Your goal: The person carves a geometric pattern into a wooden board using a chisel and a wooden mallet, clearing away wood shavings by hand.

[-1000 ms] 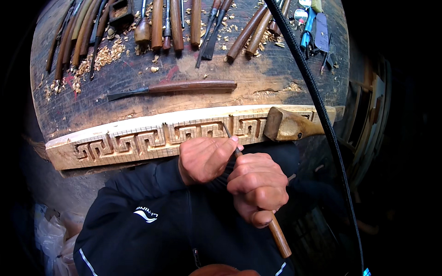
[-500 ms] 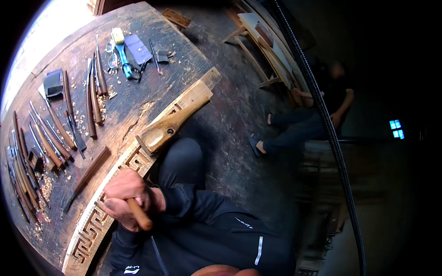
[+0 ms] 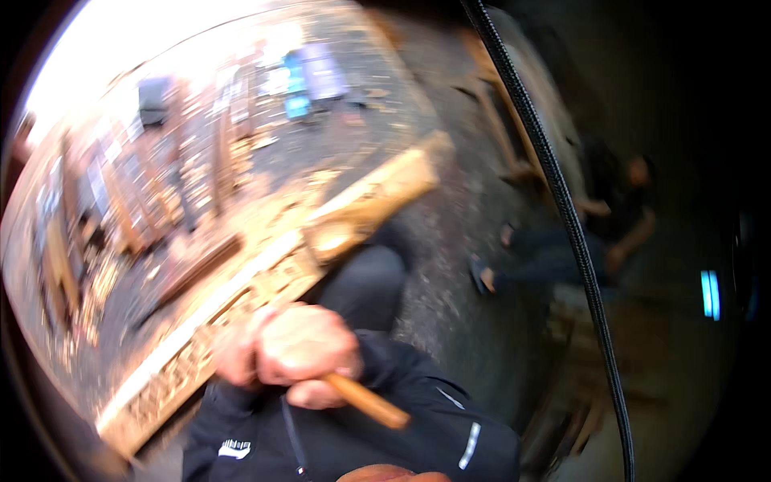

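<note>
The picture is blurred by motion. My right hand is closed around a chisel with a wooden handle that sticks out toward the lower right. Against it on the left is my left hand, too smeared to show its grip; the blade is hidden or blurred. Both hands are over a long pale board carved with an angular meander pattern, which crosses the bench diagonally. A wooden mallet lies on the board farther right.
Rows of chisels, shavings and a blue brush cover the bench. Another person sits on the right near leaning boards. A black cord runs down the right side of the view.
The view has swung rightward since a second ago, bringing the other person into sight and tilting the board diagonal. Since half a second ago, bench and person have shifted rightward in the picture.
</note>
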`<state>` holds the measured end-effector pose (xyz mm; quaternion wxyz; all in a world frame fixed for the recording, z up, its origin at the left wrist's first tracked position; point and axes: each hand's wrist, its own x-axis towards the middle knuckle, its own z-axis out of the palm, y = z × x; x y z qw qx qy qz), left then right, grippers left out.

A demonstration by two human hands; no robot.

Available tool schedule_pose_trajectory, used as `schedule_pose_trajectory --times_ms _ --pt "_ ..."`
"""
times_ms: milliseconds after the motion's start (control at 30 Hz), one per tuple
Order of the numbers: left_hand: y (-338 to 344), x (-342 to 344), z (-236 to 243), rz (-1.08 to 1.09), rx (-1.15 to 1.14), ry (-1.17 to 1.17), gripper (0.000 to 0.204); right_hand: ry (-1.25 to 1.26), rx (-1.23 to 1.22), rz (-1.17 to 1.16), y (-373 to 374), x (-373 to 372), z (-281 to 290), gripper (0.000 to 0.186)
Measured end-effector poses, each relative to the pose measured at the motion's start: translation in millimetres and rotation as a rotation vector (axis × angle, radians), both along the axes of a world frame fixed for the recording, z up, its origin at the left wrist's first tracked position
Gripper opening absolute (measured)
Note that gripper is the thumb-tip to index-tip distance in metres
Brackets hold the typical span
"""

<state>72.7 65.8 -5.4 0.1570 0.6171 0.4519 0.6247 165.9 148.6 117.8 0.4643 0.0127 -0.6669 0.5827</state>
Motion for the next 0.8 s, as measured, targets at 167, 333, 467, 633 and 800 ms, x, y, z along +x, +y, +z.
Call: schedule_pose_trajectory --times_ms 167,333,467,633,800 --pt "-9 -18 4 -0.006 -0.024 0.075 0.044 -0.021 0.086 0.005 -5 18 -24 0.072" --pt "-15 -17 -2 0.086 -0.022 -0.025 0.047 -0.185 0.173 0.163 -2 1 -19 0.074" --pt "-15 -13 -1 0.112 -0.041 -0.06 0.045 -0.219 0.181 0.214 2 3 -20 0.074" --pt "-9 -6 2 0.168 -0.105 -0.079 0.039 -0.281 0.187 0.282 13 4 -26 0.075" --pt "-6 -8 2 0.169 -0.139 -0.073 0.031 -0.311 0.174 0.295 17 2 -28 0.076"
